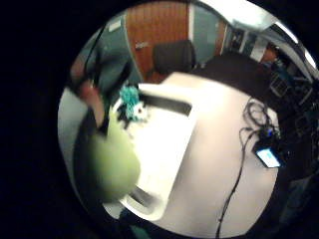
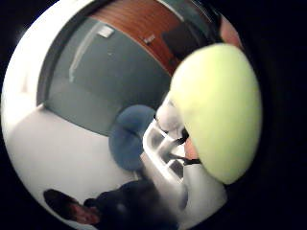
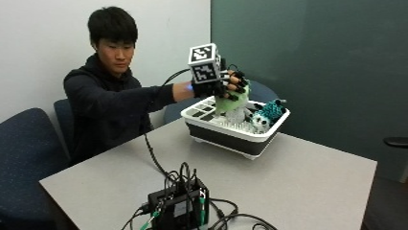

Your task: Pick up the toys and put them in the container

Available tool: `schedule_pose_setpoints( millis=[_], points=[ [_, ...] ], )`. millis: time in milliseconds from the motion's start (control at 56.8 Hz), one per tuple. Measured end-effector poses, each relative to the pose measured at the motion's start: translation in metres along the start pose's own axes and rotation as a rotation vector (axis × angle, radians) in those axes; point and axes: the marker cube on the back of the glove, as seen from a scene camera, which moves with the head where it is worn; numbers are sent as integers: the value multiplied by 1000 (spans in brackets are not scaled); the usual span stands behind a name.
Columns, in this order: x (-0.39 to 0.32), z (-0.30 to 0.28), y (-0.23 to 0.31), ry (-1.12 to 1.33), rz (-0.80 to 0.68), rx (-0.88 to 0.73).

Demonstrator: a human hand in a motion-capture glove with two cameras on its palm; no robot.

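— What sort of place is this?
— An office meeting room: a grey table [image 3: 306,182] in the frame's middle, blue chairs [image 3: 25,158] at left, a wooden door [image 1: 157,30] at the little-finger view's top.
— Anything else?
— A black office chair [image 1: 173,56] below that door.

Right hand [image 3: 220,87] raised at the end of an outstretched arm, fingers [image 3: 237,85] curled downward in a grip; sleeve dark.
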Motion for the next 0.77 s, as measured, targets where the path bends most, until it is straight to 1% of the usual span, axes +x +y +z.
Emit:
schedule_pose_setpoints(
  millis=[35, 70, 158, 229, 334, 475, 598, 721, 774],
  points=[
    [6, 14, -2, -19, 5, -77],
    [15, 21, -4, -32, 13, -104],
    [20, 28, 2, -99, 9, -55],
    [25, 21, 11, -158, 4, -17],
    [34, -2, 28, -148, -9, 22],
    [63, -54, 62, -63, -18, 84],
    [90, -94, 114, 36, -16, 129],
    [122, -116, 165, 133, 7, 233],
    [136, -122, 176, 143, 18, 270]
  ],
)
